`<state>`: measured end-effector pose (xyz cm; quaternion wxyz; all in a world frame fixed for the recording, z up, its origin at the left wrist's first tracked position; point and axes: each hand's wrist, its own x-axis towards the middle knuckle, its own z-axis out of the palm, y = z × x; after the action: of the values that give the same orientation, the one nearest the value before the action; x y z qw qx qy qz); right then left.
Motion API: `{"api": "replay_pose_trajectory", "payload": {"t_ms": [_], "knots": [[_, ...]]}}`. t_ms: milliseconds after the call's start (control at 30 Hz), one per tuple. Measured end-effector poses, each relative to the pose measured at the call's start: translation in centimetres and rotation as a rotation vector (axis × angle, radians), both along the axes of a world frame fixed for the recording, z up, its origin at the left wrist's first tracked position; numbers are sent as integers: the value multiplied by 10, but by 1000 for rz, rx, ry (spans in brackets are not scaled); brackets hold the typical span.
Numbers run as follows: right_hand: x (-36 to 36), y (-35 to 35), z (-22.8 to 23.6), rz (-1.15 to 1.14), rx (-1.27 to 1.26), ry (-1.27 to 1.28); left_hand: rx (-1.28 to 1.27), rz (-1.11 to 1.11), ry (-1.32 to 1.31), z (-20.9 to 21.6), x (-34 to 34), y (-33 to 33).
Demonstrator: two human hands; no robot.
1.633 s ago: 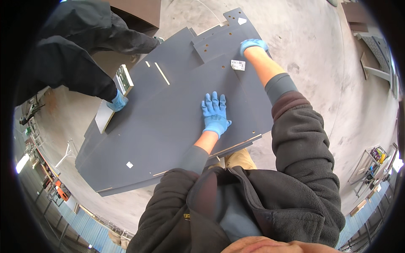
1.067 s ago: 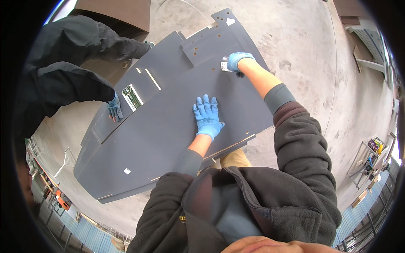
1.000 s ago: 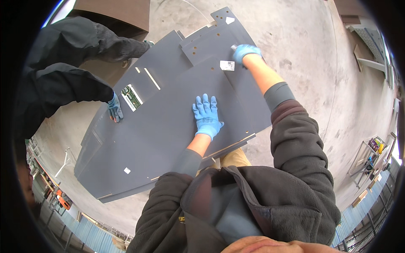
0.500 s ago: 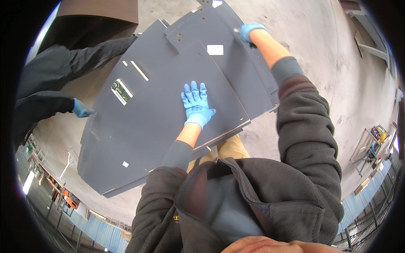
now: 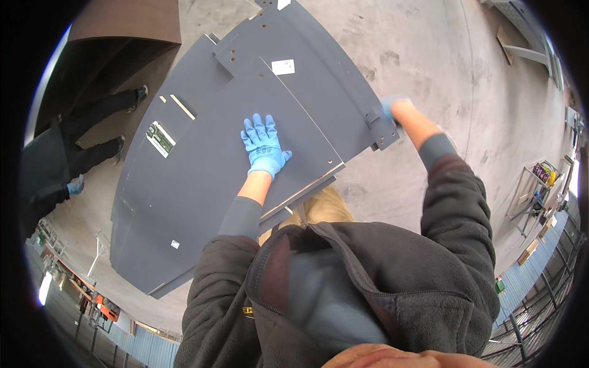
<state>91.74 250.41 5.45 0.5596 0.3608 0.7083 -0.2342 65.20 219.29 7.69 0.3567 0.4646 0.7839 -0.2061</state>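
- Far left: co-worker (image 5: pixel 46 156) stands apart from the stack, gloved hand (image 5: pixel 75 184) low and off it. No hold visible on that side; if the far end tips or slides, likely nobody there to catch it.
- Left-centre: grey upper panel (image 5: pixel 196 184) lies in front of the wearer, green-and-white label (image 5: pixel 161 140) on it. Support beneath hidden; uneven bearing could let it rock.
- Centre: left hand (image 5: pixel 264 147) flat, palm down, fingers spread, clasping nothing. Pressure only; a smooth face under a glove might let the panel skid or twist.
- Right of that: another grey panel (image 5: pixel 346 92) shows past the upper one's edge, apparently underneath. Layers could shear apart if pushed unequally, perhaps scuffing faces or pinching fingers.
- Far right: right hand (image 5: pixel 392 109) blurred beside the stepped corner piece (image 5: pixel 381 127). Cannot tell whether it grips or merely touches. A hard pull there might chip the corner or swing the panel round.
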Motion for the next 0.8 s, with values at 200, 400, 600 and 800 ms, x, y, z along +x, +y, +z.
{"api": "replay_pose_trajectory", "payload": {"t_ms": [200,400,600,800], "knots": [[-178,21,52,-299,113,422,-5,-6,8,-2,1,-3],[-61,-86,52,353,-369,-189,4,6,1,3,2,-1],[-22,-80,68,81,-351,-135,26,17,-5,5,2,-3],[-93,-43,62,-399,258,582,82,19,11,3,2,-7]]}}
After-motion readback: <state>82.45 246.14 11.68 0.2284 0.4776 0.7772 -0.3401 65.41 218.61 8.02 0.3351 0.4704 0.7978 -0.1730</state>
